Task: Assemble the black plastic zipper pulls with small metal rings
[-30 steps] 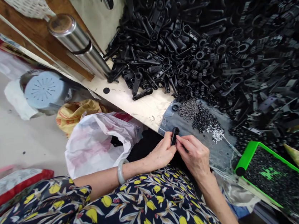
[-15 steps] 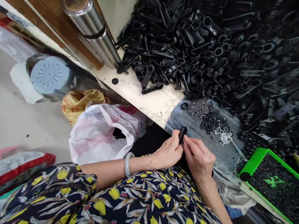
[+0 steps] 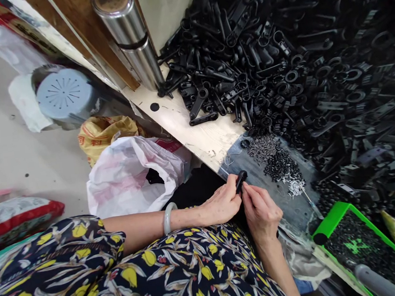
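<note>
My left hand (image 3: 221, 202) is closed around a black plastic part (image 3: 241, 179) with a rounded end, held at the table's edge. My right hand (image 3: 262, 209) pinches against the same part from the other side; whatever small piece lies between its fingertips is hidden. Just beyond my hands, on a dark grey mat (image 3: 236, 162), lie small heaps of grey metal pins (image 3: 263, 147), tiny black pieces (image 3: 282, 164) and white pins (image 3: 295, 185). Behind them rises a big pile of black plastic parts (image 3: 245, 62).
A steel thermos (image 3: 139, 45) stands at the table's far left. On the right is a green tray (image 3: 345, 207) of small black pieces, with a grey handle-like object (image 3: 380, 281) over it. A white sack (image 3: 115, 176) and a yellow sack (image 3: 110, 134) stand on the floor.
A grey handle-like object has come into view over the green tray at lower right. The view has shifted slightly. My hands stay on the black part in much the same pose.
</note>
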`<action>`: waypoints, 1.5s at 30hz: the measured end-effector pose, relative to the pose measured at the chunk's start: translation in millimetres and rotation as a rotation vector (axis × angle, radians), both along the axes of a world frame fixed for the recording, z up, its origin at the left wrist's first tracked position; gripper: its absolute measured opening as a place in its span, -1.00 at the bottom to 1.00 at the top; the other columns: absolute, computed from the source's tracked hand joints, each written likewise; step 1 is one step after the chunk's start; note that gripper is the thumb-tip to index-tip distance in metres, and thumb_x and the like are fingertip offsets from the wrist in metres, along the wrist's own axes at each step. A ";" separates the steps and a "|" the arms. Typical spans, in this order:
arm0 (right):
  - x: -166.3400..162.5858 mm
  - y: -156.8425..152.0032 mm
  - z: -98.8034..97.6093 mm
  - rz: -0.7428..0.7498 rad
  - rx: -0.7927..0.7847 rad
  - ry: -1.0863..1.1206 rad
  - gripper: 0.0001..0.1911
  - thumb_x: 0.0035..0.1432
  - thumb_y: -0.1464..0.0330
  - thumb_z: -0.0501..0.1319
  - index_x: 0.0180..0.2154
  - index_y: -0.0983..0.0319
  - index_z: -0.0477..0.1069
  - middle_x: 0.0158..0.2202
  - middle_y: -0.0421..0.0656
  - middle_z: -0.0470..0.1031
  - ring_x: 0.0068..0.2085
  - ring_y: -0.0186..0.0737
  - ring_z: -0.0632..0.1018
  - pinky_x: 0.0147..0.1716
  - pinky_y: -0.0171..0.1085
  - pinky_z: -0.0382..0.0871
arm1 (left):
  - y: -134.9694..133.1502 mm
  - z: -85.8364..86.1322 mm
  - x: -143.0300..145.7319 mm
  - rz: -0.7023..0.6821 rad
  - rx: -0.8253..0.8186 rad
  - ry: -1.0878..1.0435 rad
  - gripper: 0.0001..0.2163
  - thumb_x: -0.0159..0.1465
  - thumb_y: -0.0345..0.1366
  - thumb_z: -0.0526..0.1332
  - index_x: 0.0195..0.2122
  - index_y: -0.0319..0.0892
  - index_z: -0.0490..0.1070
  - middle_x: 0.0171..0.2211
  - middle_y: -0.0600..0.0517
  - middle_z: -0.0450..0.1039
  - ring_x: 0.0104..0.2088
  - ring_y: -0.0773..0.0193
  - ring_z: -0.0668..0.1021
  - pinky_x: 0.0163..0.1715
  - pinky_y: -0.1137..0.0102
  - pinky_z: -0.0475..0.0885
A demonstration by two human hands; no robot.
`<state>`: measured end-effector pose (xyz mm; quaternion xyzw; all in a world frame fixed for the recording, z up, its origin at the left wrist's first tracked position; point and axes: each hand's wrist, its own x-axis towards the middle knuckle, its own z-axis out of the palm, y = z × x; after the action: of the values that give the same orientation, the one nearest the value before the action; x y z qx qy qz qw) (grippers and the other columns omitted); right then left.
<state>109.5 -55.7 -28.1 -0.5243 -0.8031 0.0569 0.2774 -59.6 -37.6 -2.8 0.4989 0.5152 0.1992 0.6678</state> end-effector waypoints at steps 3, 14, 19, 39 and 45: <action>-0.8 0.6 1.8 -0.005 -0.007 -0.008 -0.83 0.40 0.46 0.27 -0.01 0.20 0.56 -0.16 -0.10 0.67 -0.22 -0.25 0.68 -0.17 -0.31 0.53 | 0.3 0.6 -0.8 -0.009 0.004 0.001 -0.76 0.36 -0.41 0.02 0.04 -0.07 0.11 -0.01 -0.11 0.45 0.08 0.04 0.54 0.14 0.15 0.38; -3.3 10.5 18.8 -0.007 -0.056 -0.123 -0.88 0.45 0.39 0.23 -0.12 0.24 0.55 -0.26 -0.14 0.59 -0.28 -0.24 0.57 -0.23 -0.27 0.42 | 6.3 3.9 -6.1 -0.078 0.011 0.050 -0.78 0.36 -0.40 0.00 0.01 -0.06 0.10 -0.13 -0.01 0.41 -0.03 0.10 0.53 0.04 0.20 0.39; 1.2 15.4 18.3 0.082 -0.072 -0.139 -0.88 0.46 0.42 0.19 -0.10 0.24 0.52 -0.23 -0.10 0.58 -0.23 -0.20 0.56 -0.16 -0.23 0.43 | 7.9 0.8 -6.9 -0.094 0.015 0.054 -0.78 0.35 -0.37 0.00 0.01 -0.06 0.10 -0.15 -0.02 0.41 -0.07 0.08 0.53 0.00 0.19 0.39; -17.9 28.8 30.0 0.108 -0.098 -0.550 -0.79 0.32 0.59 0.16 -0.36 0.24 0.40 -0.38 -0.10 0.40 -0.31 -0.13 0.44 -0.37 -0.23 0.24 | -0.7 -7.3 -3.3 -0.106 0.195 0.083 -0.73 0.39 -0.38 0.02 0.09 -0.12 0.09 -0.20 -0.06 0.42 -0.16 0.05 0.56 -0.05 0.16 0.46; -31.4 24.0 32.9 0.028 -0.177 -0.605 -0.81 0.29 0.62 0.14 -0.28 0.28 0.44 -0.33 -0.04 0.43 -0.28 -0.09 0.45 -0.46 -0.25 0.22 | 1.2 -6.5 -6.7 -0.060 0.169 0.005 -0.77 0.36 -0.34 0.13 0.00 -0.09 0.15 -0.19 -0.02 0.40 -0.13 0.09 0.53 -0.01 0.19 0.43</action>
<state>78.1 -31.7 4.8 -0.5284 -0.8483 -0.0282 -0.0213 -66.3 -36.4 -9.2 0.5693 0.4832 0.2207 0.6275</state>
